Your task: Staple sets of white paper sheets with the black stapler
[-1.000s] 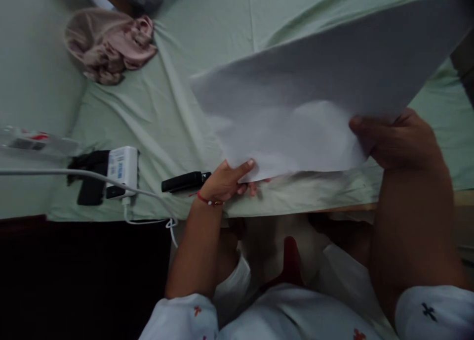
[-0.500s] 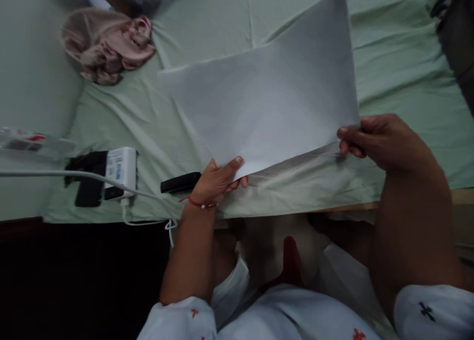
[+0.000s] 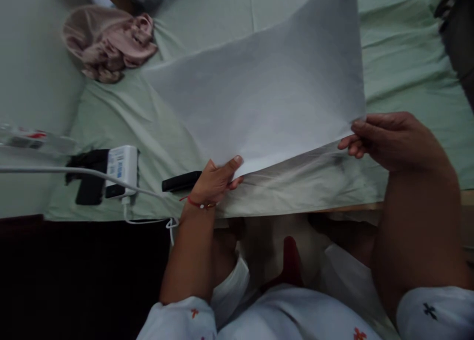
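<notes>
A large blank white sheet of paper [image 3: 274, 93] is held up, slightly curved, above a pale green bedsheet [image 3: 400, 73]. My left hand [image 3: 218, 182], with a red thread bracelet at its wrist, pinches the near left corner, thumb on top and fingers underneath. At the near right corner, my right hand [image 3: 392, 137] grips the paper between thumb and index finger, its other fingers curled below the edge. Just left of my left hand lies a slim black object [image 3: 181, 181]. The far right part of the paper runs out of view at the top.
A white box-like device [image 3: 122, 169] with a cable plugged in sits at the left, beside a black item [image 3: 90, 189]. A white cable [image 3: 74, 170] crosses there. Crumpled pink cloth [image 3: 111, 43] lies at the far left. A clear bottle [image 3: 37, 140] is near the wall.
My right hand has moved a little to the right with its corner of the paper. The sheet looks more spread out, and its far left corner has shifted left. My left hand has barely moved.
</notes>
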A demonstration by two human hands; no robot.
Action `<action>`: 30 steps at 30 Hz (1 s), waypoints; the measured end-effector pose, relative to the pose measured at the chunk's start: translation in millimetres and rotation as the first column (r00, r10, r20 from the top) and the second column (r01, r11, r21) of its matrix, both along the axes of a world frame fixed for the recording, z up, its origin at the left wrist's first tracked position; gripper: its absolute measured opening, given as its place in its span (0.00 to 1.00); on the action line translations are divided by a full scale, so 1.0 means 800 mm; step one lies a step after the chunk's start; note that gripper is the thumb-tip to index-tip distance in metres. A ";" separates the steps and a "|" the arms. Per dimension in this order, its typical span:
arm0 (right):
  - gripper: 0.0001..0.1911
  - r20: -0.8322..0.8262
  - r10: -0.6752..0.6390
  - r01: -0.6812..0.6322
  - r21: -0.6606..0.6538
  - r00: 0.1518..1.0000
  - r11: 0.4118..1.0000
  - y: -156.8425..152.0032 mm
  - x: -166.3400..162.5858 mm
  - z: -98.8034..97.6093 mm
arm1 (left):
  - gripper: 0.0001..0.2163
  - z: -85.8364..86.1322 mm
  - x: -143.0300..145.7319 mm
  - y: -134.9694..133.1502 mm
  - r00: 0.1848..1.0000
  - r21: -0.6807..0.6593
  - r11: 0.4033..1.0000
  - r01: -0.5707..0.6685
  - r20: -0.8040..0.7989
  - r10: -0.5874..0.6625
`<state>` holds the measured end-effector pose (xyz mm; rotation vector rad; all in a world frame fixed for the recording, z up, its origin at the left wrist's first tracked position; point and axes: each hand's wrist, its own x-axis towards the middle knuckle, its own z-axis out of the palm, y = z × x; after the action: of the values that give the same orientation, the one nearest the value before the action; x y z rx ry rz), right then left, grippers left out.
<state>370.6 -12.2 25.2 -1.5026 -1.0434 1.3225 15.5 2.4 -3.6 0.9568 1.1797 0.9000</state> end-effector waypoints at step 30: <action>0.19 0.059 -0.196 0.204 -0.225 0.979 0.953 0.007 -0.036 0.017 | 0.25 0.002 -0.014 -0.010 0.975 -0.090 0.972 0.215 -0.034 -0.219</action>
<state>341.7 -6.3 38.4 -1.7601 -0.7548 1.3090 4.5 -5.5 -1.8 1.0175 1.1174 0.6514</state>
